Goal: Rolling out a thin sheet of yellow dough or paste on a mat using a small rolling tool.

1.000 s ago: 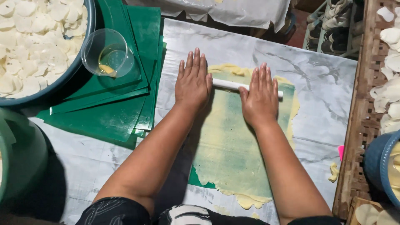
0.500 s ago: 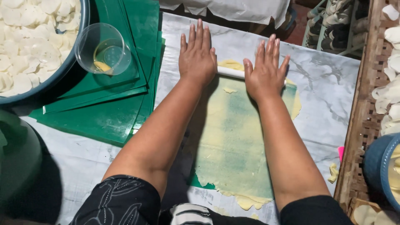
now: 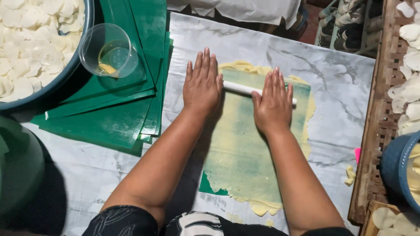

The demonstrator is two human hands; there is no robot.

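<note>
Dough, a thin pale-yellow sheet (image 3: pixel 245 153), lay spread over a green plastic sheet (image 3: pixel 209 187) on the marble-patterned tabletop (image 3: pixel 332 78), its ragged edges spilling past the green at the near and far ends. Across its far end rested a slim white rolling pin (image 3: pixel 238 88). The left hand (image 3: pixel 202 85) lay flat on the pin's left end, fingers straight and together, nothing clenched; the right hand (image 3: pixel 273 102) pressed flat on the pin's right part in the same released way, palm down. A stack of spare green plastic sheets (image 3: pixel 109 118) sat to the left, carrying a clear plastic cup (image 3: pixel 111 50) with what looked like a little yellow oil in it. A large blue basin of white round slices (image 3: pixel 30 48) stood at the far left, and a woven bamboo tray (image 3: pixel 380 131) ran along the right.
</note>
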